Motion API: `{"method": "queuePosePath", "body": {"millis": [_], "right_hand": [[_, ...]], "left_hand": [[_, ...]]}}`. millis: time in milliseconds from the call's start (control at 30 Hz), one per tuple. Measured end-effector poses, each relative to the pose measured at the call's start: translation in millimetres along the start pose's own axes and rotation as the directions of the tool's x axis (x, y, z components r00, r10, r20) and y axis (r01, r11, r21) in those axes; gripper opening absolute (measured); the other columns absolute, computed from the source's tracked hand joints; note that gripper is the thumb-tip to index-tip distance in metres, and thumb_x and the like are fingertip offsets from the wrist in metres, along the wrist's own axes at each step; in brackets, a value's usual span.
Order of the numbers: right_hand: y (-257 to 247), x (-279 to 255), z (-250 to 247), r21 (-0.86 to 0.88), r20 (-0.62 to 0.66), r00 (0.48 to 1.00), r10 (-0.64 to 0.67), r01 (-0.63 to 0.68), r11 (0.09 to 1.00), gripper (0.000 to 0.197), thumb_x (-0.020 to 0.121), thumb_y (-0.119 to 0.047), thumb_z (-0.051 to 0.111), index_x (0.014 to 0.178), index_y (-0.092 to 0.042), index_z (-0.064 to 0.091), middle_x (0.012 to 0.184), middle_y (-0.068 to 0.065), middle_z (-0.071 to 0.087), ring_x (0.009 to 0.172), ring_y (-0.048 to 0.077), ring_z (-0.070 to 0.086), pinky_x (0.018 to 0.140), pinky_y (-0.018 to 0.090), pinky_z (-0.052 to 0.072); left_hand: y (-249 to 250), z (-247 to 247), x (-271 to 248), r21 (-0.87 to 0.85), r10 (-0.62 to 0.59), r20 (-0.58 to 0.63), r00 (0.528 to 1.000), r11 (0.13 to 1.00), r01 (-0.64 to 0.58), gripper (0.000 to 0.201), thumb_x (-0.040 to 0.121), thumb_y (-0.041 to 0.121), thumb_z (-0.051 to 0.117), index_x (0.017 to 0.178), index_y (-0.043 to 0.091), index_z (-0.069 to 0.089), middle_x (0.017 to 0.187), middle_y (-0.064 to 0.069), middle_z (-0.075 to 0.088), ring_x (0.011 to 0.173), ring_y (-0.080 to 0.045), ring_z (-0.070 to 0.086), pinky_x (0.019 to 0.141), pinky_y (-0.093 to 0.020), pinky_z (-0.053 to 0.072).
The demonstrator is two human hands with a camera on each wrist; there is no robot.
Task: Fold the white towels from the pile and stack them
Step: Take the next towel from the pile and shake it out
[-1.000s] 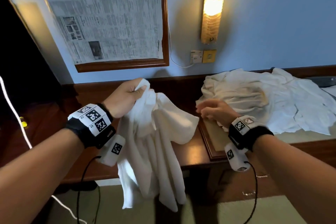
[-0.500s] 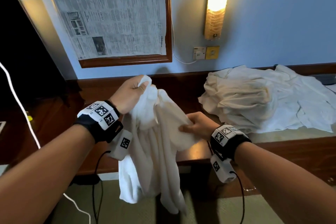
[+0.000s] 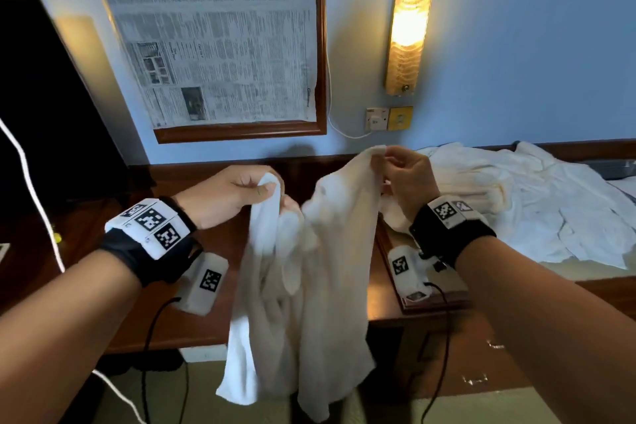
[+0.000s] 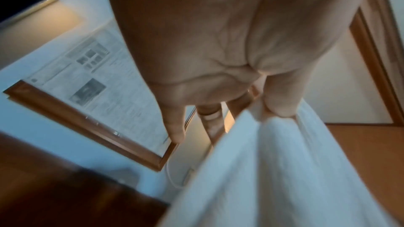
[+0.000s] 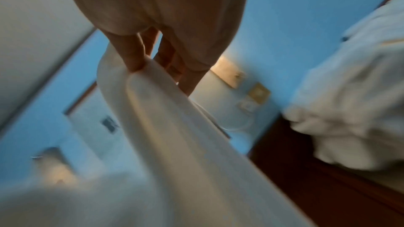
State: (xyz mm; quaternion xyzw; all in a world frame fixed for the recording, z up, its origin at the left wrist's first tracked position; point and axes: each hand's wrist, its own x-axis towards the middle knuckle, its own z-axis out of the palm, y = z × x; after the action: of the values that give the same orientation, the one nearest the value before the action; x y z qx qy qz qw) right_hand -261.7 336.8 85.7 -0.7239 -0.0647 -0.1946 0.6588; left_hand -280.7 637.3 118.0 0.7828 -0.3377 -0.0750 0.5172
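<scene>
From the head camera, the left hand (image 3: 227, 193) pinches one top edge of a white towel (image 3: 303, 303). The right hand (image 3: 407, 179) pinches another top edge, a bit higher. The towel hangs down between them, in front of the brown desk (image 3: 213, 320). A pile of white towels (image 3: 537, 203) lies on the desk to the right, near the right hand.

From the left wrist, the thumb (image 4: 282, 96) and a finger squeeze the towel (image 4: 273, 170).

From the right wrist, blurry fingertips (image 5: 133, 58) pinch the towel (image 5: 174, 135). The pile (image 5: 349, 106) sits on the right.
</scene>
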Motion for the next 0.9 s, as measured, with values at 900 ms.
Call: {"method": "queuePosePath", "body": {"millis": [900], "right_hand": [[-190,12,103,-0.112,0.377,0.815,-0.44,0.512,0.852,0.014,0.094,-0.022,0.066,0.085,-0.016,0.075,0.078,-0.002,0.071,0.069,0.005,0.063,0.063,0.016,0.048]], "left_hand": [[84,-67,37,-0.146,0.357,-0.405,0.841,0.883,-0.445,0.021,0.08,0.008,0.068,0.069,0.023,0.078,0.073,0.002,0.073,0.071,-0.011,0.07,0.068,-0.026,0.058]]}}
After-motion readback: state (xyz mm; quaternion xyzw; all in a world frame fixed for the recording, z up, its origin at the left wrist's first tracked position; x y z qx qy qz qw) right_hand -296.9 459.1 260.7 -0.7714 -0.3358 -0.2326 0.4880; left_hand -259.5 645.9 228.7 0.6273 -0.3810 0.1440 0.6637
